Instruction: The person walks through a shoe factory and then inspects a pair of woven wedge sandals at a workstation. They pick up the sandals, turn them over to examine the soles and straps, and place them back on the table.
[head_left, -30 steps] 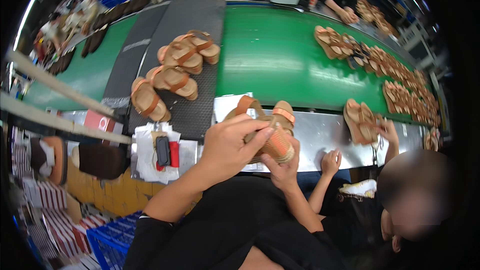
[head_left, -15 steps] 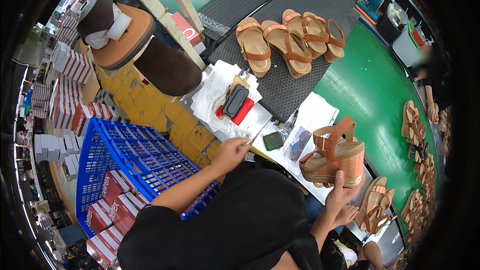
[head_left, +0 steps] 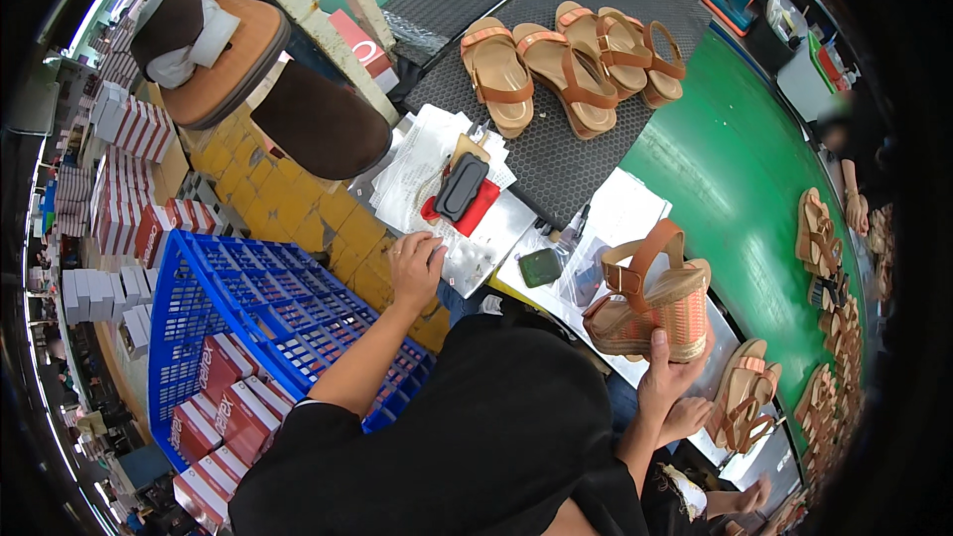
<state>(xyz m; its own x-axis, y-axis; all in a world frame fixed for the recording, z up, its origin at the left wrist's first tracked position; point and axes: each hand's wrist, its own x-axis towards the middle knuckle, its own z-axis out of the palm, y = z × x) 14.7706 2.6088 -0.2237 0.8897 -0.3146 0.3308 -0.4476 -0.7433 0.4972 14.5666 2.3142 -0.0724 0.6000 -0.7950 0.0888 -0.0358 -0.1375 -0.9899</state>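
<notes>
My right hand [head_left: 667, 374] grips a tan wedge sandal [head_left: 650, 303] by its heel, thumb against the coral woven wedge. The sandal hangs tilted over the white-papered bench, its brown buckled strap upward. At the edge of a shiny metal plate [head_left: 475, 263], my left hand [head_left: 417, 270] has its fingers loosely bent and apart; I see nothing held in it. Beyond that hand lies a black oblong case [head_left: 463, 189] on a red cloth [head_left: 485, 206]. A dark green block [head_left: 541, 267] rests between my hands.
Several finished sandals [head_left: 501, 79] stand on a black ribbed mat [head_left: 576, 174]. More sandals [head_left: 745, 397] lie right of my hand. Another person's hand [head_left: 687, 419] is just below it. A blue crate [head_left: 169, 337] with shoe boxes stands left. Dark padded seats [head_left: 323, 124] flank the bench.
My left hand has drawn back leftward and up, from the near edge of the bench to beside the papers. The sandal in my right hand has shifted slightly left and up.
</notes>
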